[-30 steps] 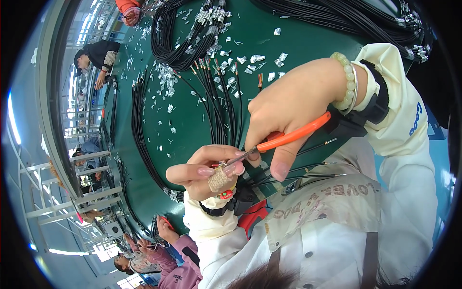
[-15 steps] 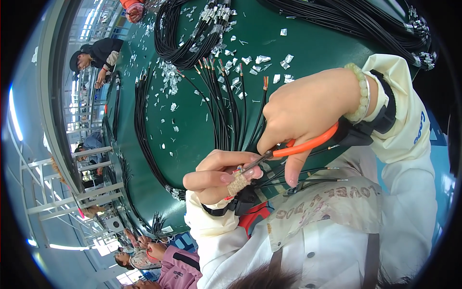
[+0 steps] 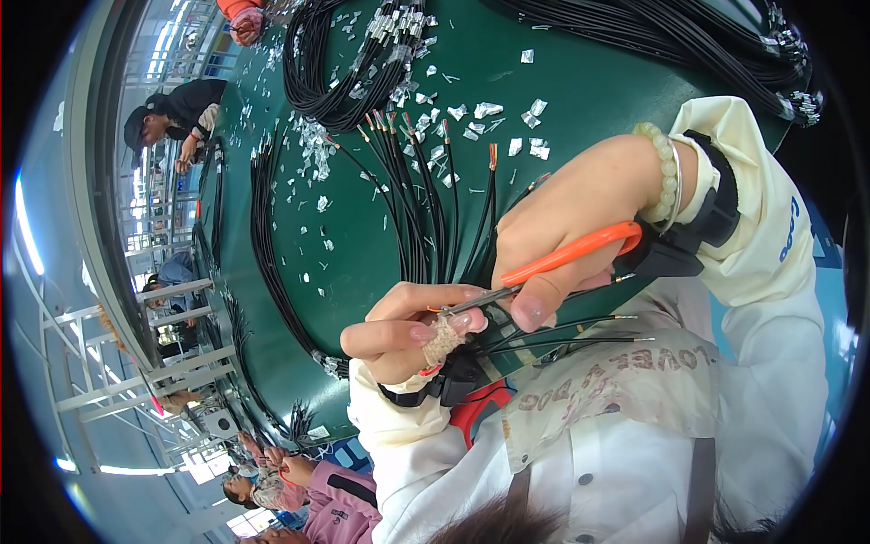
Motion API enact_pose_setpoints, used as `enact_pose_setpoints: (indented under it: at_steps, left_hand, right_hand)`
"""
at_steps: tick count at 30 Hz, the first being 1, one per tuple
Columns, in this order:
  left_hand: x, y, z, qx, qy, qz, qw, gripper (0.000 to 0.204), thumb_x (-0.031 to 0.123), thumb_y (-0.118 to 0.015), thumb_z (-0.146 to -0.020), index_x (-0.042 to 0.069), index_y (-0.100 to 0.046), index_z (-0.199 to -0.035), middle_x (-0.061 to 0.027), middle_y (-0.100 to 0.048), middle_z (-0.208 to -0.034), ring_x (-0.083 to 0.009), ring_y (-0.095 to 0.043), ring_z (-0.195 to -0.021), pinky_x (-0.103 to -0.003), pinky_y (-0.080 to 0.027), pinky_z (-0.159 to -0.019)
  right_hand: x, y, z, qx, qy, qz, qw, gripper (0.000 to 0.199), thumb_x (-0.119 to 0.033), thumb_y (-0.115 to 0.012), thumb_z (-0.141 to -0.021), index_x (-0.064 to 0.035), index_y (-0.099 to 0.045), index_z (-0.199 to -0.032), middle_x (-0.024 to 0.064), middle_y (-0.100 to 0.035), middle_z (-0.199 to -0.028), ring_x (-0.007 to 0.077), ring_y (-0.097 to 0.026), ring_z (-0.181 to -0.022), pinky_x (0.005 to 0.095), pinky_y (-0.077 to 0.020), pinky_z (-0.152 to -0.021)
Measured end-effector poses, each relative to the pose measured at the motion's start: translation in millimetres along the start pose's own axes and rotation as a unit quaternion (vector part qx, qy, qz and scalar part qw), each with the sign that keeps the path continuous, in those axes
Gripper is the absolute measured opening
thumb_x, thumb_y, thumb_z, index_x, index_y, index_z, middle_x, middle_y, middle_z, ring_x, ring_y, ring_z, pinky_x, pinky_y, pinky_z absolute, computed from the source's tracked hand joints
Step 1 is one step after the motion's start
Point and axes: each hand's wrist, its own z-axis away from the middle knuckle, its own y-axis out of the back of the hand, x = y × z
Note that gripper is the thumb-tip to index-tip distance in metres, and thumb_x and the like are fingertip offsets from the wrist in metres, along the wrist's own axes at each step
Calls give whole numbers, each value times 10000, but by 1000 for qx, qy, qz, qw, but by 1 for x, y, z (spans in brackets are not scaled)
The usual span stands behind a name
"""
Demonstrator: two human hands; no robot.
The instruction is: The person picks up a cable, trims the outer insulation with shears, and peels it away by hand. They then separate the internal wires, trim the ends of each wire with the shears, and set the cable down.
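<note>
The left hand (image 3: 403, 340), just off the middle toward 7 o'clock, rises from a cream-sleeved left forearm (image 3: 394, 428) lower down, its bent fingers (image 3: 428, 296) drawn together in a tight pinch, tips toward 1 o'clock. Out at 2 o'clock, the right hand (image 3: 580, 208) is closed in a grip with its back turned up, its thumb (image 3: 533, 306) slanting toward 8 o'clock and its other fingers largely hidden. The right wrist (image 3: 686, 174) and sleeved right forearm (image 3: 757, 195) lie between 2 and 3 o'clock, and both sets of fingertips sit near each other.
</note>
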Motion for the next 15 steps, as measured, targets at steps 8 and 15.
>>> enact_pose_setpoints:
  at_steps: [8, 15]
  left_hand:
    - [-7, 2, 2, 46, -4, 58, 997, 394, -80, -666, -680, 65, -350, -866, -238, -578, -799, -318, -620, -693, -319, -530, -575]
    - [-14, 1, 0, 90, -14, 112, 990, 365, -94, -670, -667, 48, -389, -852, -233, -579, -774, -337, -620, -706, -333, -537, -599]
  right_hand:
    - [12, 1, -9, -19, 42, -89, 995, 570, -482, -319, -896, 0, -473, -633, 48, -460, -441, 135, -467, -375, 260, -373, -366]
    - [13, 6, -5, -39, 37, -72, 996, 563, -490, -286, -899, -5, -470, -681, 47, -500, -494, 116, -493, -424, 229, -387, -406]
